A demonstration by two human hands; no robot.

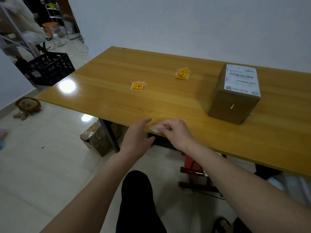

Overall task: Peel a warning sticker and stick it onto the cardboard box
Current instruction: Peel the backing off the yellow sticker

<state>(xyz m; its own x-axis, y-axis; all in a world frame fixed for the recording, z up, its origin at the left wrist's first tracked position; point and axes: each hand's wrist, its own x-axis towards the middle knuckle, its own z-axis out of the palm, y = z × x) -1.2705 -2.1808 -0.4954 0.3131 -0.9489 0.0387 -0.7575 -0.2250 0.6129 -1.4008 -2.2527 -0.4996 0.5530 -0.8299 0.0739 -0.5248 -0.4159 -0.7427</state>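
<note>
Pinching a pale slip point(157, 128), the right hand point(176, 133) worked; the left point(138, 137) lay released; the box point(235, 105) apparently lacked a sticker.

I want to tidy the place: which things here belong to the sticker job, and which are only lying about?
Job: box; near stickers; far stickers; pale slip in right hand.
Lying about: crate; plush toy; floor box.

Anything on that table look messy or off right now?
Mostly tidy. The farther pile of yellow-and-red warning stickers lies fanned and askew, unlike the neater nearer stack. The brown cardboard box has a small pale mark on its front face.
</note>
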